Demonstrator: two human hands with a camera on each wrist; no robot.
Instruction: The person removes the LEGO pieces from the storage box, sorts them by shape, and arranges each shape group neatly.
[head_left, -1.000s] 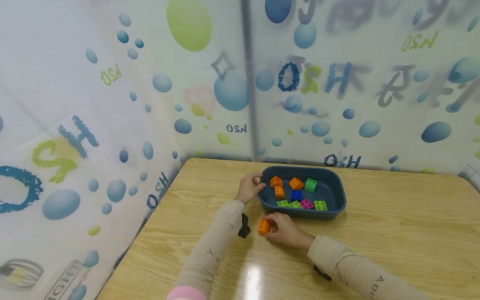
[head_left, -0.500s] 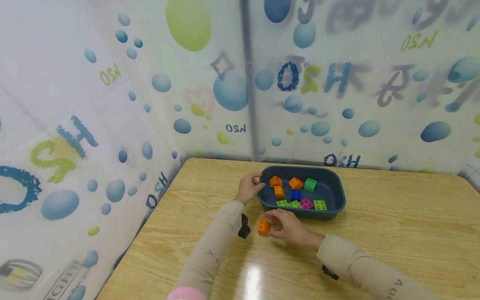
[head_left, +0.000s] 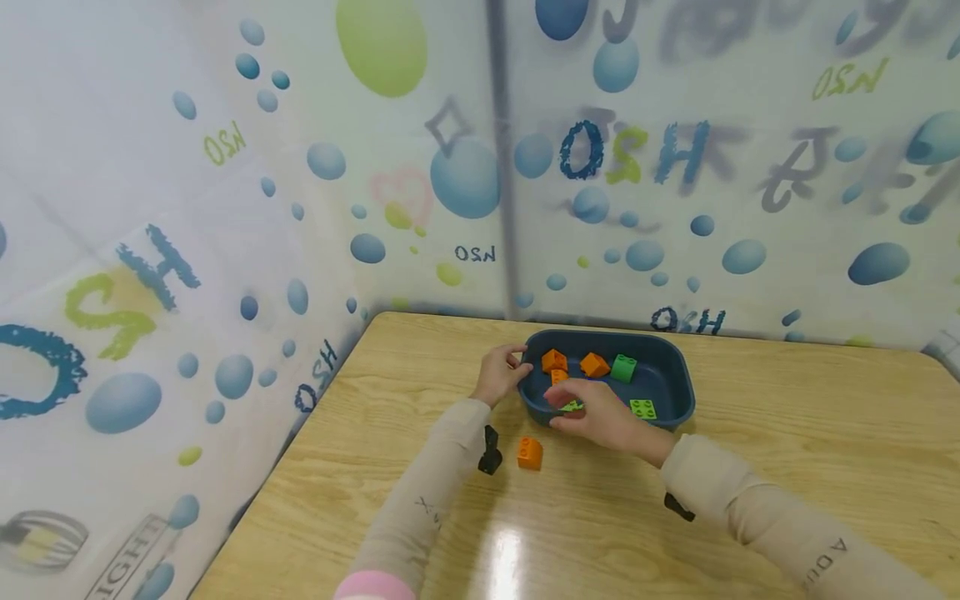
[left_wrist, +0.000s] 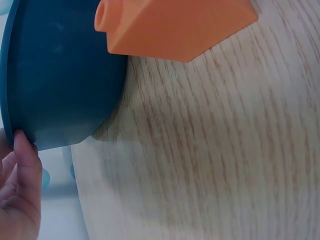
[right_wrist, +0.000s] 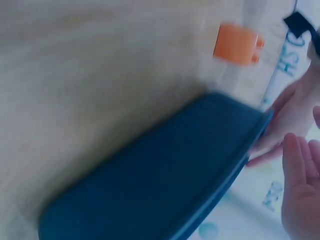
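We see two bare hands working at a wooden table (head_left: 810, 442). The left hand (head_left: 498, 377) grips the left end of a dark blue container (head_left: 663, 385); its finger and thumb are bent over the rim, on both sides of the wall, as the left wrist view also shows. The right hand (head_left: 603, 417) is over the near side of this container, to the right of the left hand. Its thumb stands apart from its fingers, with a clear gap, and we see nothing held in it. We cannot tell if it touches any piece below.

One loose orange block (head_left: 529, 454) stands on the table, outside the container, nearer to us than the left hand and to the left of the right hand, apart from both.

Inside the container, beyond the right hand, we find two tilted orange blocks (head_left: 595, 365) and a green block (head_left: 623, 367). Another orange piece (head_left: 559, 377) is just past the right fingertips, partly covered by them. A lime piece (head_left: 642, 409) lies just to the right of the right hand, and a second lime bit (head_left: 572, 407) shows between its thumb and fingers.

Behind both hands we see a pale wall sheet (head_left: 405, 275) printed with blue and green drops.
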